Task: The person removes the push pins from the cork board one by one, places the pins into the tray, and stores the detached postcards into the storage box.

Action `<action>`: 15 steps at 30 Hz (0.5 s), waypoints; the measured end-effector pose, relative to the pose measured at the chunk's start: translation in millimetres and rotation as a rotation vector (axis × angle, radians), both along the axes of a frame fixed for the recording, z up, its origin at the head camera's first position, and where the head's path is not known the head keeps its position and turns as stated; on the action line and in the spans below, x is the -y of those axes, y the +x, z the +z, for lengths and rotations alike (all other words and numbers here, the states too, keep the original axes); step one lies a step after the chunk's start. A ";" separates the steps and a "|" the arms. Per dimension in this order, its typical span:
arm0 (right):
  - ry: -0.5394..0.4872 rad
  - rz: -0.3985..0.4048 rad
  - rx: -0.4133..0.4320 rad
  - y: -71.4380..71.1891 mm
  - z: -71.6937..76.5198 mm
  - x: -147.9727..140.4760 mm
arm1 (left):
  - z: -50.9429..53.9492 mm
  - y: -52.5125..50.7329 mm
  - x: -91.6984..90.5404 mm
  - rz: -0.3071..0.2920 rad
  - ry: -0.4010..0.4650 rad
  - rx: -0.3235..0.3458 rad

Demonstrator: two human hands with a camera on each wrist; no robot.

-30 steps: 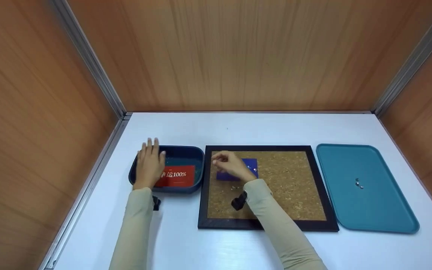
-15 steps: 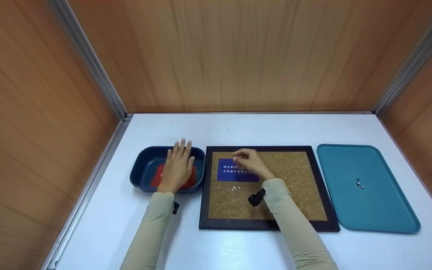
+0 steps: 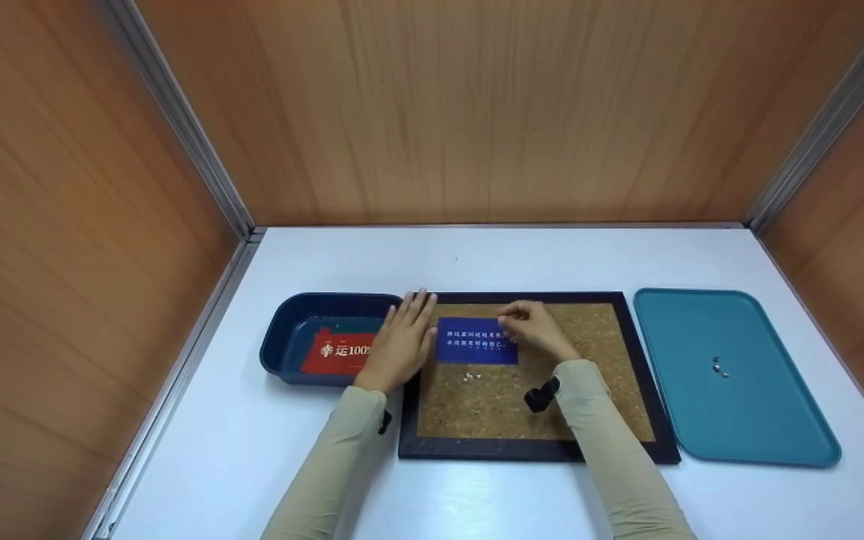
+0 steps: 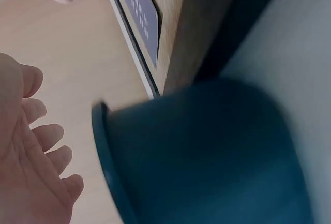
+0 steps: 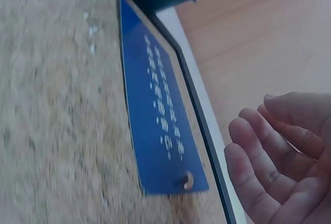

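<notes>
A blue card with white lettering lies on a dark-framed cork board. In the right wrist view, a small rounded shiny piece sits at the card's near end. My right hand hovers by the card's right end; its fingers are loosely bent and nothing shows between them. With fingers stretched out, my left hand is over the board's left frame and the dark blue bin's right rim. It holds nothing. A red card with white characters lies inside that bin, partly covered by the left hand.
A teal tray stands right of the board, with several small silver pieces on it. Several whitish bits lie on the cork below the blue card. Wood-grain panels enclose the white table.
The left hand has moved right from above the bin's left part to the board's edge. The right hand has drawn right across the blue card, uncovering its lettering.
</notes>
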State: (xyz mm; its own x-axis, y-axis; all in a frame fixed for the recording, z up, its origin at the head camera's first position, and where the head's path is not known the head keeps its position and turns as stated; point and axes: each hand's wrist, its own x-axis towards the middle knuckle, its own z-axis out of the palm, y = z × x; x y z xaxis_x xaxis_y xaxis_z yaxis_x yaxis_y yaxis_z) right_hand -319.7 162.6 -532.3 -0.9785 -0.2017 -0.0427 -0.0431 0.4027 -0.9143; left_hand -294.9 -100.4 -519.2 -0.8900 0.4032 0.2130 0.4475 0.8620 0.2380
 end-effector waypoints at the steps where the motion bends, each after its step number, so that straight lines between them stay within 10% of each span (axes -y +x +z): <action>1: 0.001 -0.001 0.001 0.1 -0.9 -2.5 | -1.3 0.4 -3.5 -0.012 -0.002 0.000; 15: 0.028 -0.044 0.104 5.8 -13.0 -32.9 | -14.4 6.8 -49.0 -0.093 -0.073 0.142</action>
State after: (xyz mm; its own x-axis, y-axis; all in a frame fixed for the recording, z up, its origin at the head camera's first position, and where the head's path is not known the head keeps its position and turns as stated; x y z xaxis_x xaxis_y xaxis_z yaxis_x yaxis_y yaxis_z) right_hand -313.9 195.4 -545.4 -0.9764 -0.1564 -0.1493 0.0694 0.4273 -0.9014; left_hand -288.0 -51.4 -533.6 -0.8672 0.4949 0.0548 0.4923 0.8358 0.2430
